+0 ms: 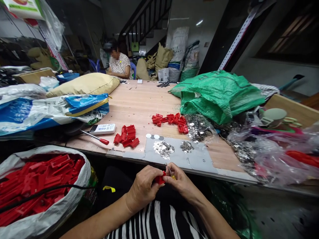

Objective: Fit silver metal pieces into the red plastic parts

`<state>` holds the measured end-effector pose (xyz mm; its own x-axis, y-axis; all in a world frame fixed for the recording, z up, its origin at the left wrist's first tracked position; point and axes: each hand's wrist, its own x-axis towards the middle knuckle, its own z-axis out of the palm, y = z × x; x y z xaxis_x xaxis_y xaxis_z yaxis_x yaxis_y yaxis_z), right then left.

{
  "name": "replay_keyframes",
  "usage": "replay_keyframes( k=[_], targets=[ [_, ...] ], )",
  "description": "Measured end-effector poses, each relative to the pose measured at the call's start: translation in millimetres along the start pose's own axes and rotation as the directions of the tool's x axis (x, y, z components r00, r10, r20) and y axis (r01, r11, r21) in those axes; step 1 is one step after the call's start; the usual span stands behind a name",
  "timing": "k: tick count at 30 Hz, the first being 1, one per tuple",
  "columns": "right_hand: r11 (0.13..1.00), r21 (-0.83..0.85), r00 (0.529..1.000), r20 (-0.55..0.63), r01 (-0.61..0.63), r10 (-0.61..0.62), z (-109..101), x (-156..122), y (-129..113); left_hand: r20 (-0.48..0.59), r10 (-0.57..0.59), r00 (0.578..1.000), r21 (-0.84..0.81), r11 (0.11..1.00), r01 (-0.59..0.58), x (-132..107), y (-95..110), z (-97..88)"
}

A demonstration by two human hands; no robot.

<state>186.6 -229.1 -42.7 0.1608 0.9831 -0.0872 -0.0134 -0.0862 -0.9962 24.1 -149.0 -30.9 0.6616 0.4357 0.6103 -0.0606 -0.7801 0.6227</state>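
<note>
In front of my lap, my left hand (pixel 145 186) is closed on a small red plastic part (pixel 159 179), mostly hidden by the fingers. My right hand (pixel 183 182) pinches a thin pointed tool with a yellow handle (pixel 173 177), its metal shaft slanting up and away from me. Both hands meet at the red part, just off the table's near edge. Beyond them a grey sheet (pixel 199 157) carries a larger pile of small shiny metal pieces (pixel 163 149) and a smaller one (pixel 186 146). Red plastic parts lie in two groups, one nearer (pixel 127 135) and one farther (pixel 171 119).
A white sack (pixel 86 166) full of red parts stands at left. A red-handled screwdriver (pixel 98 138) lies by a white box-shaped device (pixel 102 128). Clear bags (pixel 199 127) of metal pieces and a green sack (pixel 219 93) occupy the right. Another person (pixel 121 64) sits across the table.
</note>
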Motion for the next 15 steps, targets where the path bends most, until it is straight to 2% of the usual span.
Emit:
replay_keyframes(
  k=[6,15],
  targets=[
    [0.991,0.098,0.996,0.027,-0.090,0.087,3,-8,11,0.022,-0.095,0.995,-0.076,0.992,0.096,-9,-4,4.5],
    [0.954,0.199,0.974,0.100,-0.222,0.206,4,-15,8,0.050,-0.170,0.984,-0.171,0.970,0.176,-14,-9,4.2]
  ],
)
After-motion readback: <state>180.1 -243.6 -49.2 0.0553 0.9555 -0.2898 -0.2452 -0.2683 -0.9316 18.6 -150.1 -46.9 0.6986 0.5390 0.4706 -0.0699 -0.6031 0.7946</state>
